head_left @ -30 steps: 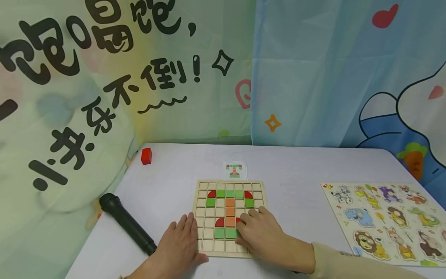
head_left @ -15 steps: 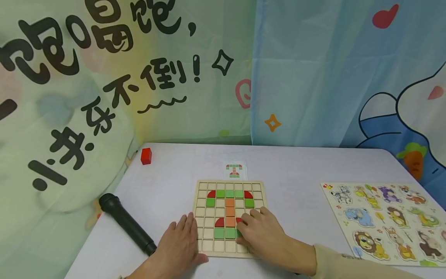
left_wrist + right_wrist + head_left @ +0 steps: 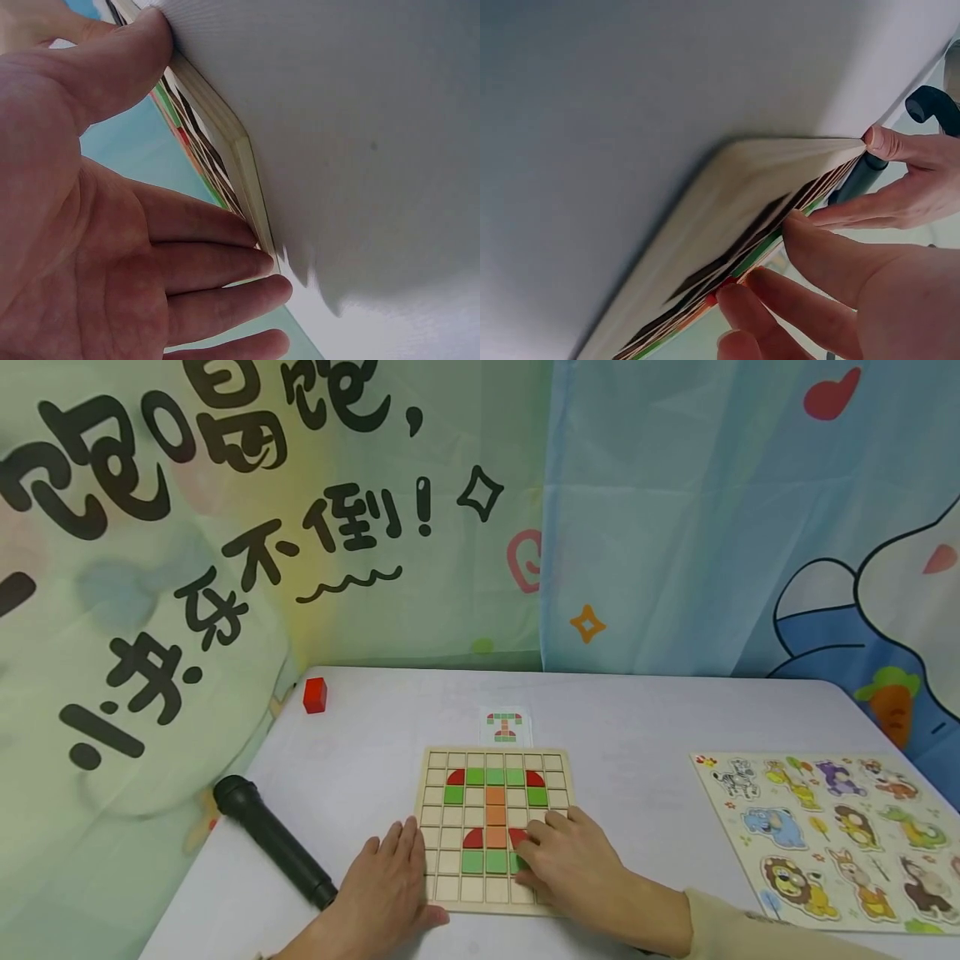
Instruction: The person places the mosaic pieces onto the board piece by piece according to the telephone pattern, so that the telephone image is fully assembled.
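Note:
A square wooden grid board [image 3: 450, 888] lies on the table, with green square tiles [image 3: 496, 862], orange square tiles [image 3: 495, 816] and red quarter-round tiles [image 3: 472, 838] set in its cells. My left hand [image 3: 390, 877] rests flat along the board's left side. Its fingers are straight, and the thumb [image 3: 139, 56] touches the near edge. Over the board's lower right is my right hand [image 3: 573, 868], fingers bent. Its thumb [image 3: 825, 259] touches beside a green tile, while its fingertips meet a red quarter-round tile [image 3: 517, 836]. The hand partly covers both tiles.
Behind the board lies a small pattern card [image 3: 505, 727]. A black microphone [image 3: 277, 839] lies left of my left hand. At the back left sits a red block [image 3: 315, 695]. On the right is an animal puzzle board [image 3: 832, 835]. Printed curtains [image 3: 660, 527] hang behind the table.
My right hand has shifted slightly to the right, showing more of the lower right red tile and the green one below it. My left hand stays put.

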Demonstrator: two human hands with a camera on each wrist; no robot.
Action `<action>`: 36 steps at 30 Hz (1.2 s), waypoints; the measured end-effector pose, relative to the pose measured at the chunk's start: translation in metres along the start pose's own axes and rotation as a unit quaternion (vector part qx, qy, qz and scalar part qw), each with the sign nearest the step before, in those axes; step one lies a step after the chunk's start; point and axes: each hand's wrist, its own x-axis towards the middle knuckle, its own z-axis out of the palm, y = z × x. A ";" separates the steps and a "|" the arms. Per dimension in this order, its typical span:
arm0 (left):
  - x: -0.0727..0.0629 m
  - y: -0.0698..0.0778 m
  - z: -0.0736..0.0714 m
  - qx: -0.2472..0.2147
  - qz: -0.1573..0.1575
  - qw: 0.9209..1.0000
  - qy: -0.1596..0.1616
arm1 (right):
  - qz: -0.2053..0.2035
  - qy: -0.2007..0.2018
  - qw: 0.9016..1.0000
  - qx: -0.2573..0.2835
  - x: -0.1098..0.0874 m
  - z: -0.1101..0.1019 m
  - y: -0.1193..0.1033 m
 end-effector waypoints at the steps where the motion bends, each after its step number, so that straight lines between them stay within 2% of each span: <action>1: 0.000 0.000 0.000 0.000 0.000 1.000 0.000 | 0.003 0.004 1.000 0.004 -0.001 0.001 0.001; 6: -0.002 0.000 0.000 0.012 0.003 1.000 0.012 | 0.007 0.026 0.999 0.019 -0.002 0.004 0.010; 9: -0.003 0.000 0.000 0.016 0.004 1.000 0.021 | 0.002 0.026 0.999 0.020 0.001 0.006 0.015; 14: -0.004 0.001 0.000 0.014 0.005 1.000 0.023 | -0.001 0.009 0.999 0.036 0.006 0.007 0.017; 21: -0.003 0.002 -0.001 0.017 0.001 1.000 0.017 | 0.022 -0.028 0.998 0.061 0.013 0.008 0.016; 30: -0.003 0.003 0.001 0.009 0.005 1.000 0.027 | 0.032 -0.032 0.995 0.085 0.016 0.006 0.016; 36: -0.002 0.003 0.000 0.003 0.007 1.000 0.015 | 0.036 -0.017 0.996 0.078 0.014 0.002 0.018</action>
